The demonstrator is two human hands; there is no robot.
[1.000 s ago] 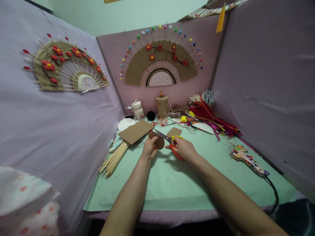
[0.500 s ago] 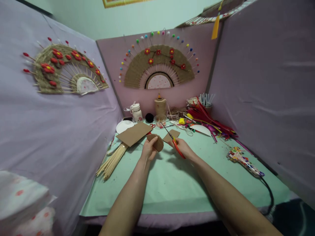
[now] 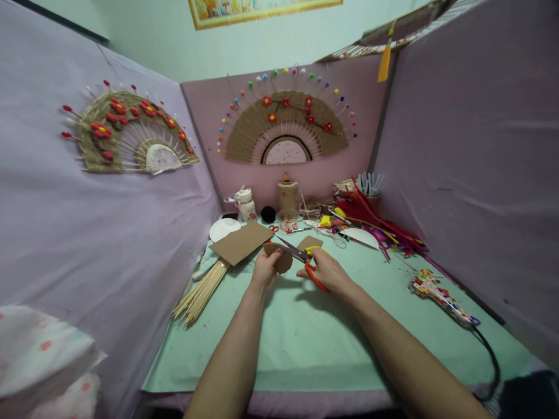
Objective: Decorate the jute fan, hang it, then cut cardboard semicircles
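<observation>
Between the thumb and fingers of my left hand (image 3: 265, 270) is a rounded piece of brown cardboard (image 3: 285, 263). My right hand (image 3: 329, 272) grips scissors (image 3: 296, 250) by their red and yellow handles. The scissor blades are spread and point left, at the cardboard's upper edge; whether they touch it I cannot make out. Behind the scissors lies a small cardboard scrap (image 3: 311, 242). A larger rectangular cardboard sheet (image 3: 243, 241) rests left of my left hand, over the upper end of a bundle of thin wooden sticks (image 3: 203, 294).
A hot glue gun (image 3: 443, 298) with a black cord lies at the right. Along the back stand a white bottle (image 3: 246, 205), a twine spool (image 3: 288, 195) and a heap of red pipe cleaners (image 3: 371, 215). A decorated fan (image 3: 286, 125) hangs on the back panel.
The scissors have swung left, their blades spreading, and now reach the rounded cardboard. My left hand has turned the cardboard slightly. The head view has tilted up a little.
</observation>
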